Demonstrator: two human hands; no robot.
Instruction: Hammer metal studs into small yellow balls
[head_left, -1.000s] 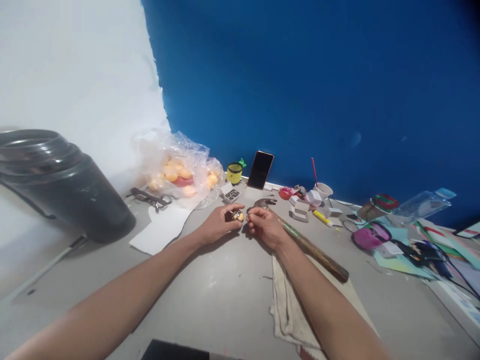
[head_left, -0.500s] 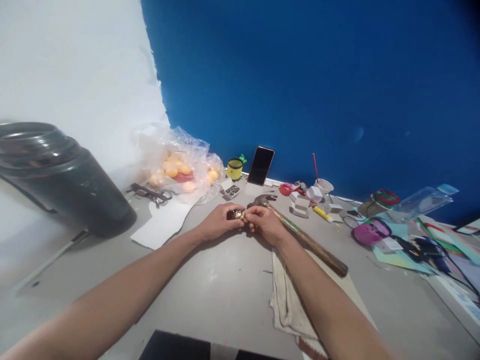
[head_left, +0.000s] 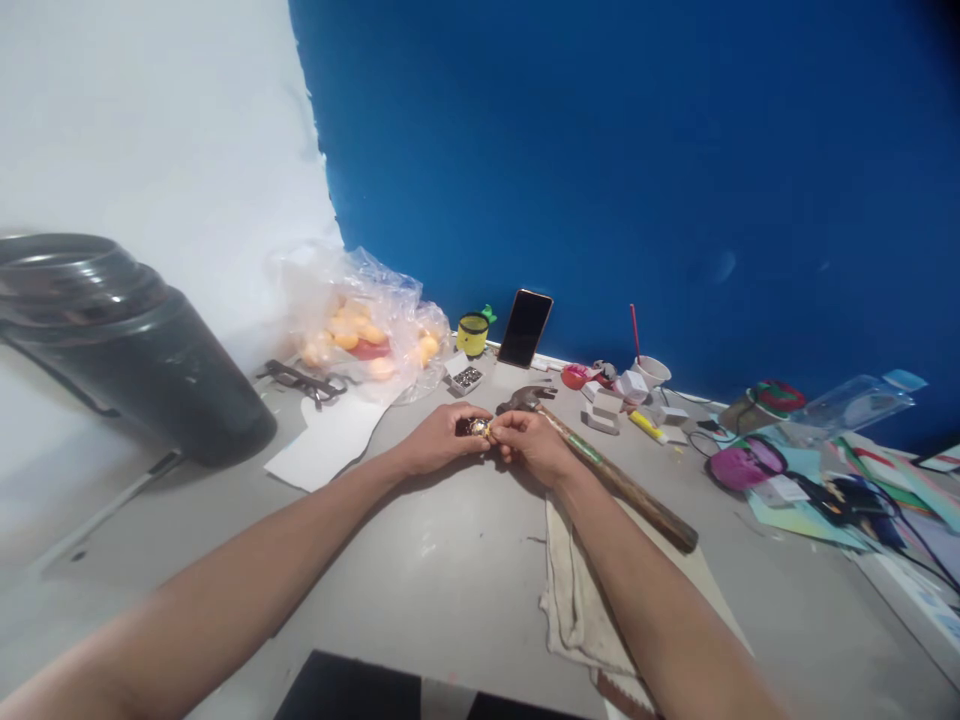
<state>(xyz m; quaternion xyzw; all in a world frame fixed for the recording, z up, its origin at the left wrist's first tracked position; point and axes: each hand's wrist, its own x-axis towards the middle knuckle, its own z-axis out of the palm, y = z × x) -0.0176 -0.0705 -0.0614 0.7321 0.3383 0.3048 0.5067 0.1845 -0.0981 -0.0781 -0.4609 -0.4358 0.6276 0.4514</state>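
Note:
Over the middle of the grey table, my left hand [head_left: 441, 440] is closed around a small shiny object, dark with gold parts [head_left: 478, 428]; its kind is too small to make out. My right hand [head_left: 531, 445] pinches at the object's right side, fingertips together. Whether a separate piece sits in that pinch is hidden. Just beyond my right hand lies a claw hammer [head_left: 600, 460], its wooden handle slanting towards me. A small white box [head_left: 465, 376] of dark metal bits stands past my left hand.
A big dark tumbler [head_left: 135, 350] stands at left, near a plastic bag [head_left: 360, 330] of yellow-orange items and white paper [head_left: 330, 440]. A phone [head_left: 525, 328] leans on the blue wall. Folded cloth [head_left: 577, 600] lies under my right forearm. Cables, papers and a plastic bottle [head_left: 855, 405] crowd the right.
The view has shifted slightly, so everything sits a little to the right. Both hands keep their hold at the small shiny object, with hardly any finger movement visible.

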